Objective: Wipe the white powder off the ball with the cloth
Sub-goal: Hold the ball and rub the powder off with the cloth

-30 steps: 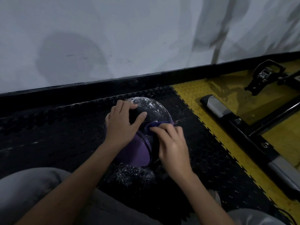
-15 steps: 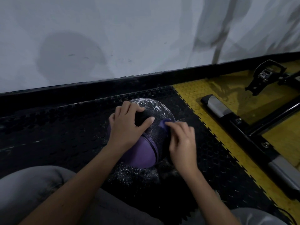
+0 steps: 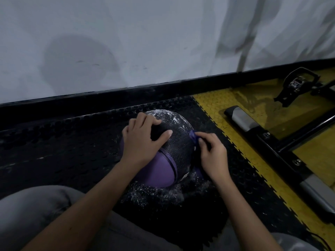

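Observation:
A black and purple ball (image 3: 174, 144) rests on the black floor mat in front of my knees. White powder streaks its far top side. My left hand (image 3: 143, 142) lies spread over the ball's top left and holds it steady. My right hand (image 3: 213, 153) presses a purple cloth (image 3: 193, 135) against the ball's right side. Only a small fold of the cloth shows past my fingertips. Loose white powder is scattered on the mat (image 3: 159, 192) just below the ball.
A white wall with a black skirting (image 3: 108, 95) runs close behind the ball. To the right lies yellow studded flooring (image 3: 235, 100) with a black and silver machine frame (image 3: 272, 142) and a pedal (image 3: 297, 84). My grey-trousered knees (image 3: 32, 211) frame the near edge.
My right hand has slid with the cloth from the ball's near middle round to its right side. My left hand has shifted slightly right on top of the ball.

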Demonstrator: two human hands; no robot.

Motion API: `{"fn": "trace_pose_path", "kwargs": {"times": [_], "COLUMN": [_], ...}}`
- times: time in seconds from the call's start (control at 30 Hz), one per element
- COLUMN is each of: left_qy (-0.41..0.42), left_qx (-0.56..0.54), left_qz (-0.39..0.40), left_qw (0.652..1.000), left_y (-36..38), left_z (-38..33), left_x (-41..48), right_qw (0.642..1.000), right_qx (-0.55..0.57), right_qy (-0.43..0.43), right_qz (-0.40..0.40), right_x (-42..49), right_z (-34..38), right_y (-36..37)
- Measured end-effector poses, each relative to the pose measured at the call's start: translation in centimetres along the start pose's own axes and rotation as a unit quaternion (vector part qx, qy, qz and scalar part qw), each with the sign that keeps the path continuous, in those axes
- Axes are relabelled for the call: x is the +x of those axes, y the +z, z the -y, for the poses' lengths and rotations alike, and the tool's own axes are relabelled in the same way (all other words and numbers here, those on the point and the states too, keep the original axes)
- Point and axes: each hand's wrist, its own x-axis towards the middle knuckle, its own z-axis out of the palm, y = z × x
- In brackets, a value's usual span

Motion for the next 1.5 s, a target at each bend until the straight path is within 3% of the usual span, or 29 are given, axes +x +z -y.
{"fn": "trace_pose_path", "kwargs": {"times": [0.03,0.2,0.4,0.53,0.6,0.77,0.97,1.23,1.4,1.5], "left_qy": [0.004,0.008,0.011,0.011,0.015,0.048,0.054,0.096,0.062,0.045], "left_qx": [0.0,0.001,-0.008,-0.003,-0.003,0.009,0.051,0.027,0.009,0.02], "left_qz": [-0.001,-0.008,-0.002,-0.015,-0.008,0.001,-0.005,0.004,0.033,0.04], "left_qw": [1.0,1.0,1.0,1.0,1.0,0.999,0.997,0.995,0.997,0.998], "left_y": [0.1,0.0,0.1,0.0,-0.2,-0.4,-0.5,-0.9,-0.7,-0.8], "left_z": [-0.1,0.0,-0.4,-0.4,-0.4,-0.5,-1.0,-0.9,-0.8,-0.8], "left_x": [-0.1,-0.5,-0.5,-0.8,-0.8,-1.3,-2.0,-1.8,-2.0,-1.9], "right_qw": [1.0,0.994,0.999,0.995,0.994,0.997,0.995,0.997,0.996,0.994], "right_qx": [0.007,-0.017,0.011,-0.019,-0.022,0.007,-0.029,-0.006,-0.006,-0.019], "right_qy": [0.009,-0.107,0.011,-0.082,-0.088,0.039,-0.081,0.012,-0.001,-0.078], "right_qz": [-0.001,-0.013,-0.045,-0.054,-0.055,-0.062,-0.052,-0.079,-0.086,-0.073], "right_x": [-0.1,-2.6,-1.3,-3.5,-3.4,-1.6,-4.3,-2.6,-3.0,-4.1], "right_z": [0.2,3.0,0.5,3.2,2.9,0.2,3.5,0.5,0.9,3.0], "right_y": [0.0,0.8,0.6,1.3,1.4,0.9,0.9,0.6,0.3,0.4]}}
